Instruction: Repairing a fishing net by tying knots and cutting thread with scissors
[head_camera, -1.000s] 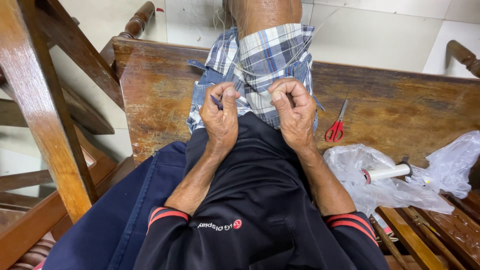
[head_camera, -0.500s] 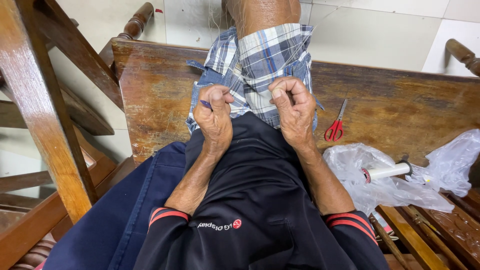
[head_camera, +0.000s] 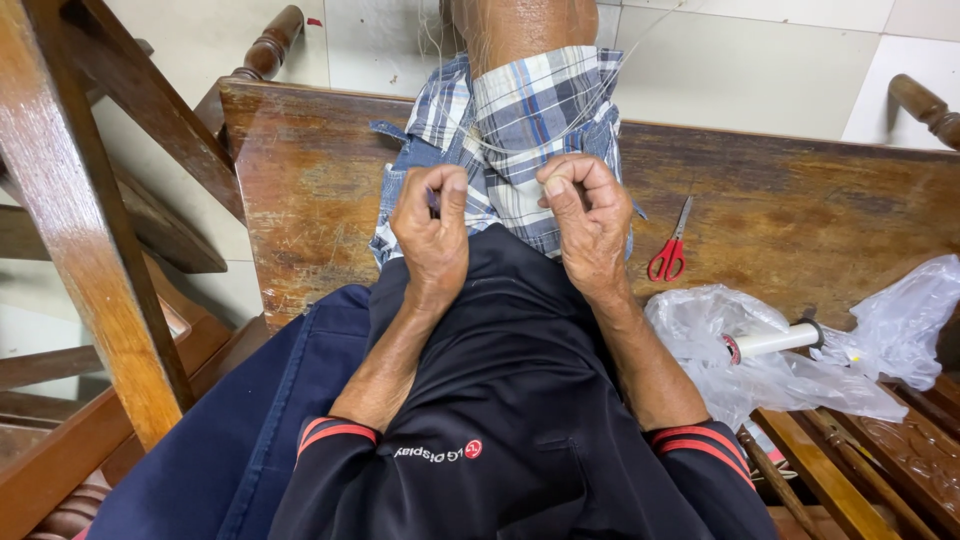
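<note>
A home, by the look of it, used for hand sewing; a worn wooden bench (head_camera: 800, 215) on pale floor tiles (head_camera: 760, 60); carved wooden chair frames (head_camera: 90, 230) beside it; red scissors (head_camera: 668, 250) and a thread spool (head_camera: 775, 340) near the bench's right edge.

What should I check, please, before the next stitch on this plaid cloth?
1. Left hand grips the plaid cloth: ok, fingers closed on its edge.
2. Right hand pinches the cloth: ok.
3. Thread free of snags: cannot tell, too fine.
4. Needle location: cannot tell, hidden in the fingers.
5. Red scissors within reach: ok, lying on the wooden bench beside the right hand.
6. Thread spool handy: ok, resting on the plastic bag.
</note>
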